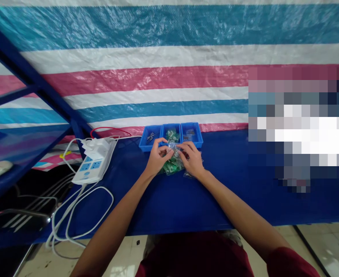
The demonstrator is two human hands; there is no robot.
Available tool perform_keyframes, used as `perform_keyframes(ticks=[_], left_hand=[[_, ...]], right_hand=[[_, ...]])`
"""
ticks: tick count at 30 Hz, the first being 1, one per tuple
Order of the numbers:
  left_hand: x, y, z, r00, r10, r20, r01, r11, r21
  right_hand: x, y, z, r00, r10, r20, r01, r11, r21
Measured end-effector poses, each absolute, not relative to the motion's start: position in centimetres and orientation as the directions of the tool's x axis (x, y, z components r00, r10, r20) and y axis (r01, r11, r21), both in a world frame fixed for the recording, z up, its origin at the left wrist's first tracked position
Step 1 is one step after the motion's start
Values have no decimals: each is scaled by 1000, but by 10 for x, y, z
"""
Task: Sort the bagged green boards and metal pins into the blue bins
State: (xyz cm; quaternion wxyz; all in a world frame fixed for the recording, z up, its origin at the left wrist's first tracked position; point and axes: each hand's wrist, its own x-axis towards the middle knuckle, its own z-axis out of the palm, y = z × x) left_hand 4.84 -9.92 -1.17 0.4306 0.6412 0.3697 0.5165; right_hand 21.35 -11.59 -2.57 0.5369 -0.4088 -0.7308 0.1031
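Left hand [162,149] and right hand [183,149] pinch a clear bag [173,146] on the near side of the blue trays [146,148]; a hard tug might split it, spilling any contents onto the bench [172,207].

Blocked ahead by bins [181,134], leftward by power strip [92,165] and cable [83,189]. Passable rightward of the right hand [193,159], over table [229,169].

The sheet [157,80] is striped blue, white and pink. Counter [172,207] and trays [145,148] are blue; the bags [170,167] show green. The power strip [84,178] is white with blue sockets [96,165].
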Motion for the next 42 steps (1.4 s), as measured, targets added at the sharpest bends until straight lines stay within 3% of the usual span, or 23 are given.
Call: perform_keyframes(ticks=[7,14,21,29,37,42], left_hand=[[46,-99,-9,250,890,381,61,-408,911],[44,-96,-10,210,816,539,299,-578,759],[45,-97,-14,206,906,369,83,-392,916],[45,-101,-3,257,908,331,7,-344,939],[41,-97,-9,293,804,518,245,-587,772],[43,-100,-4,298,788,539,309,-614,727]], right_hand=[[214,-114,-25,-58,699,712,497,639,-587],[214,-114,-25,-94,750,655,454,618,-642],[216,-115,-26,-110,744,659,411,638,-651],[215,-114,-29,-147,651,745,463,711,-530],[213,-114,-24,-74,704,706,425,663,-617],[213,-115,-26,-125,741,660,449,636,-628]])
